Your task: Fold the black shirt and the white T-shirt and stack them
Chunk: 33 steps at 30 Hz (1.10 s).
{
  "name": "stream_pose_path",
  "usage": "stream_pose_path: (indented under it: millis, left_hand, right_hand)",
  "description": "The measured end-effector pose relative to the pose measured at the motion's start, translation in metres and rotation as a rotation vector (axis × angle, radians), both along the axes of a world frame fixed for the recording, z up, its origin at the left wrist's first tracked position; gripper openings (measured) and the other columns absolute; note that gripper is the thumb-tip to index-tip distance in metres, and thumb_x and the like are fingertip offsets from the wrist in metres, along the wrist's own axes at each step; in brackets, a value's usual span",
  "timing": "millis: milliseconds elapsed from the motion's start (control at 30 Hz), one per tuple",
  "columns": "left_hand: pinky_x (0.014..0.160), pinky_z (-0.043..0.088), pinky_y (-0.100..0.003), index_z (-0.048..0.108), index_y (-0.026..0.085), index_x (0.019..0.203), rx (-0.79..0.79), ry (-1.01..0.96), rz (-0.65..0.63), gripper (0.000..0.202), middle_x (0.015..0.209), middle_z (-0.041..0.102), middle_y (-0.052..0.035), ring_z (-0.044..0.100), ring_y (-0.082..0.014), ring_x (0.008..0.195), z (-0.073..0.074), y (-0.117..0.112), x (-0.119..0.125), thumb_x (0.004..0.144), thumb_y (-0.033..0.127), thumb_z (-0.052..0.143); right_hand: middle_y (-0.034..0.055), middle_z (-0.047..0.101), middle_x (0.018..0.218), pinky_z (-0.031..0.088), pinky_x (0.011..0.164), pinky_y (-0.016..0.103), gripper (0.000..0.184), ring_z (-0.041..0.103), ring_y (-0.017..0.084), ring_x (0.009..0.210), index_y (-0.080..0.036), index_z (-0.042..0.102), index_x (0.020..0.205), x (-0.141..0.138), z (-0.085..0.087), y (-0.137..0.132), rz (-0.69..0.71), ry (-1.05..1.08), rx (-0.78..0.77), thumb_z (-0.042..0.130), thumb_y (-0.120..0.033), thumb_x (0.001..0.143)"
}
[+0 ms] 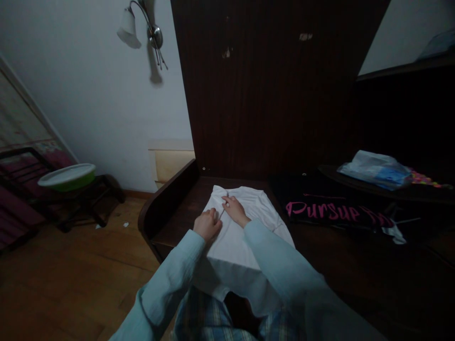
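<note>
A white garment (241, 246), perhaps a shirt, lies spread over a dark wooden surface, and its lower part hangs down over the front edge toward my lap. My left hand (208, 224) is closed on the fabric near the garment's left side, fingers curled under. Just beyond and to the right of it, my right hand (235, 211) pinches a fold of the same cloth between thumb and fingers. A narrow raised ridge of fabric runs between the two hands. What exactly sits under my fingertips is too small to make out.
A raised dark wooden side rail (167, 199) borders the surface on the left. Black cloth with pink lettering (337, 211) lies to the right, near a plastic-wrapped packet (377, 170). A green basin (69, 177) rests on a chair at far left. A tall dark panel (270, 94) rises behind.
</note>
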<state>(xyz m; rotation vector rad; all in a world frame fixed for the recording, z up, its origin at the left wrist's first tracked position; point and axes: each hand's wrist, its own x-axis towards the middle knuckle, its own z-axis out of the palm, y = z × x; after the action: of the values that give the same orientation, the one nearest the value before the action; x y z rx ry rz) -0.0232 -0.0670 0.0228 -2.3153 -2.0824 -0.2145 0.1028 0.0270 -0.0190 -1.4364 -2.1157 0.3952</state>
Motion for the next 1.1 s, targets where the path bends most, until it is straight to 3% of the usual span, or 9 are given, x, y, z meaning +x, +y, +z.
stream_pose_path:
  millis: [133, 367, 467, 667, 767, 900, 1000, 1100]
  left_hand:
    - [0.076, 0.041, -0.031, 0.054, 0.015, 0.089, -0.004, 0.059, 0.019, 0.025, 0.094, 0.060, -0.0117, 0.057, -0.0235, 0.091, 0.005, -0.030, -0.030, 0.080, 0.036, 0.046]
    - [0.061, 0.039, -0.024, 0.049, 0.020, 0.085, -0.029, -0.104, 0.183, 0.018, 0.076, 0.062, -0.0032, 0.060, -0.0179, 0.073, -0.011, -0.075, -0.069, 0.082, 0.037, 0.044]
    - [0.057, 0.038, -0.023, 0.047, 0.021, 0.078, 0.013, -0.242, 0.218, 0.017, 0.066, 0.059, -0.0002, 0.060, -0.0169, 0.066, -0.023, -0.085, -0.074, 0.079, 0.038, 0.045]
    - [0.053, 0.042, -0.023, 0.041, 0.023, 0.074, 0.275, -0.666, 0.336, 0.017, 0.060, 0.056, 0.0020, 0.056, -0.0147, 0.056, -0.046, -0.103, -0.064, 0.077, 0.039, 0.039]
    - [0.049, 0.041, -0.023, 0.043, 0.023, 0.073, 0.352, -0.728, 0.399, 0.021, 0.057, 0.054, 0.0033, 0.052, -0.0136, 0.050, -0.037, -0.102, -0.064, 0.074, 0.043, 0.041]
    - [0.049, 0.041, -0.022, 0.048, 0.022, 0.071, 0.396, -0.686, 0.364, 0.028, 0.058, 0.056, 0.0028, 0.051, -0.0131, 0.050, -0.009, -0.101, -0.060, 0.071, 0.050, 0.045]
    - [0.053, 0.042, -0.023, 0.051, 0.022, 0.077, 0.283, -0.588, 0.262, 0.027, 0.064, 0.060, 0.0014, 0.057, -0.0154, 0.058, 0.004, -0.109, -0.043, 0.071, 0.048, 0.048]
    - [0.065, 0.045, -0.025, 0.052, 0.024, 0.089, 0.143, -0.453, 0.144, 0.018, 0.083, 0.065, -0.0013, 0.062, -0.0175, 0.076, -0.001, -0.121, -0.019, 0.075, 0.033, 0.047]
  right_hand:
    - [0.0064, 0.058, 0.101, 0.039, 0.087, 0.027, 0.031, 0.053, 0.018, 0.097, -0.021, 0.060, 0.110, 0.002, 0.002, 0.003, 0.064, 0.032, -0.010, 0.043, -0.024, 0.083]
    - [0.0065, 0.059, 0.109, 0.037, 0.091, 0.027, 0.030, 0.052, 0.017, 0.098, -0.016, 0.062, 0.106, 0.001, 0.003, 0.004, 0.125, 0.074, -0.004, 0.048, -0.019, 0.080]
    - [0.0063, 0.056, 0.116, 0.036, 0.093, 0.028, 0.032, 0.049, 0.017, 0.105, -0.017, 0.060, 0.110, 0.001, 0.002, 0.004, 0.162, 0.049, 0.025, 0.048, -0.021, 0.080]
    - [0.0068, 0.052, 0.123, 0.033, 0.096, 0.033, 0.034, 0.046, 0.020, 0.110, -0.018, 0.058, 0.112, -0.002, 0.002, 0.009, 0.193, -0.022, -0.002, 0.046, -0.029, 0.083]
    - [0.0063, 0.052, 0.123, 0.031, 0.099, 0.032, 0.032, 0.046, 0.019, 0.113, -0.019, 0.059, 0.111, -0.002, 0.003, 0.016, 0.234, -0.015, -0.034, 0.050, -0.027, 0.081]
    - [0.0068, 0.053, 0.122, 0.035, 0.096, 0.030, 0.034, 0.050, 0.018, 0.110, -0.019, 0.060, 0.111, 0.002, 0.002, 0.025, 0.269, 0.108, -0.063, 0.053, -0.027, 0.078]
    - [0.0087, 0.050, 0.125, 0.034, 0.098, 0.029, 0.038, 0.045, 0.017, 0.116, -0.017, 0.057, 0.114, 0.006, 0.000, 0.029, 0.263, 0.248, -0.090, 0.054, -0.027, 0.078]
    - [0.0083, 0.048, 0.128, 0.030, 0.101, 0.030, 0.038, 0.041, 0.017, 0.119, -0.017, 0.057, 0.115, 0.009, 0.000, 0.030, 0.227, 0.373, -0.141, 0.053, -0.030, 0.079]
